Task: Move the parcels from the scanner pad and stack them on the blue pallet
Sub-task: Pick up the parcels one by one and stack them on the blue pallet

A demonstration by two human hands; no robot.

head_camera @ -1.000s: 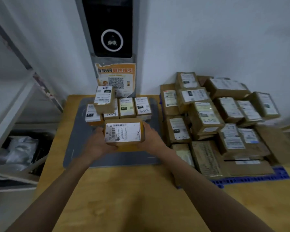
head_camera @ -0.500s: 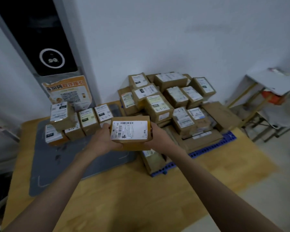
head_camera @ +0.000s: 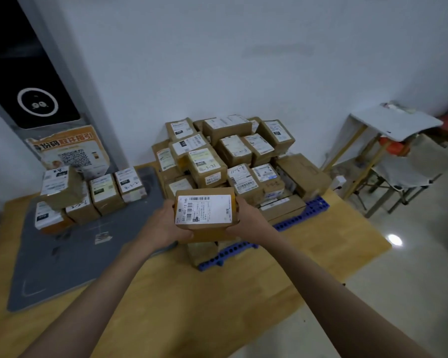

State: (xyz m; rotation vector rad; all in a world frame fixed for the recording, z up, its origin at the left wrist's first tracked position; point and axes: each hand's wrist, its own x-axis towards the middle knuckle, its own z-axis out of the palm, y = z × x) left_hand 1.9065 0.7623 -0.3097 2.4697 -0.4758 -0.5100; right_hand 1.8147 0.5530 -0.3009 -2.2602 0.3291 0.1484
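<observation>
While both hands grip it, parcel overhangs pallet.

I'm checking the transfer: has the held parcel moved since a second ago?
Yes. The held parcel, gripped by both hands, left the grey scanner pad and now sits rightward over the blue pallet.

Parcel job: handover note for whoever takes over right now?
Left hand and right hand grip the ends of one parcel, label up, held above the near-left corner of the blue pallet.
Done: a large pile is already stacked on the pallet.
Left: set this parcel on the stack, then move the five or so parcels still at the far end of the grey scanner pad.
</observation>
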